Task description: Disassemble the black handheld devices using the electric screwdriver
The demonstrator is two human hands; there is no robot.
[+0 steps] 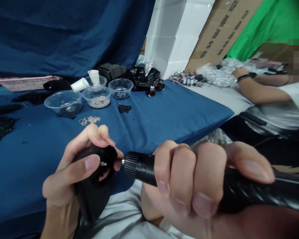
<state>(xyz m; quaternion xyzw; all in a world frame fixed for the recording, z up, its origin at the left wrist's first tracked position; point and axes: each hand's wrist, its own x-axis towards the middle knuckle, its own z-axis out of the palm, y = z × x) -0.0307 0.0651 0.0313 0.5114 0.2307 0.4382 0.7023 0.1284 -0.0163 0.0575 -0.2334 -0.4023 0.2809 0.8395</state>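
Note:
My left hand [72, 169] is wrapped round a black plastic part [92, 196] with a round, hollow end, held over the near edge of the blue-covered table. A small pale piece [103, 163] shows inside it beside my thumb. My right hand [189, 179] grips a black electric screwdriver [139, 166] lying nearly level and pointing left. Its thin bit reaches the right rim of the black part, by my left fingertips; the exact contact point is too small to make out.
On the blue cloth [179, 109] stand clear bowls [121, 89], paper cups [94, 78], silver screws [89, 120] and black screws [124, 108]. Black parts [147, 78] and a pink basket [27, 83] lie behind. At right, a co-worker's arm [261, 88] rests near plastic bags.

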